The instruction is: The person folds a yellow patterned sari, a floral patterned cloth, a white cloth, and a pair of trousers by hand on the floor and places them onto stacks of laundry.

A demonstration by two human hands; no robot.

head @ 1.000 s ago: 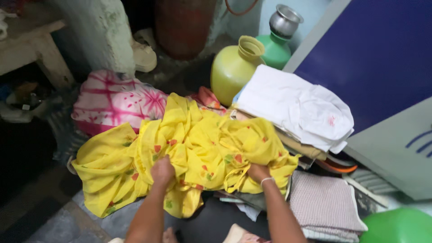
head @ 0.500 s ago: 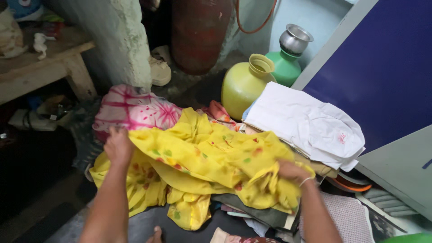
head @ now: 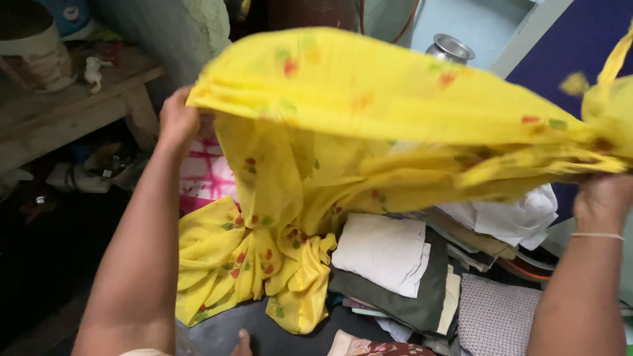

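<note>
A large yellow cloth [head: 369, 112] with small red and green prints is stretched out in the air between my hands. My left hand [head: 177, 118] grips its left edge, raised at the upper left. My right hand [head: 603, 198] grips the other end at the far right, a thin bangle on the wrist. The lower part of the cloth hangs down and bunches on the floor [head: 250, 264]. Under the raised cloth lies a pile of folded clothes, with a white folded piece [head: 382, 250] on a dark green one [head: 428, 296].
A pink and white tie-dye cloth [head: 204, 175] lies behind the yellow one. A wooden bench [head: 66, 112] stands at the left. A steel pot [head: 450, 47] peeks over the cloth. White folded garments [head: 521, 214] and a checked cloth [head: 494, 316] sit right, by a blue cabinet door [head: 580, 46].
Both hands have lifted the yellow cloth off the pile and pulled it wide apart, left hand up and right hand far to the right. The folded clothes beneath are now uncovered.
</note>
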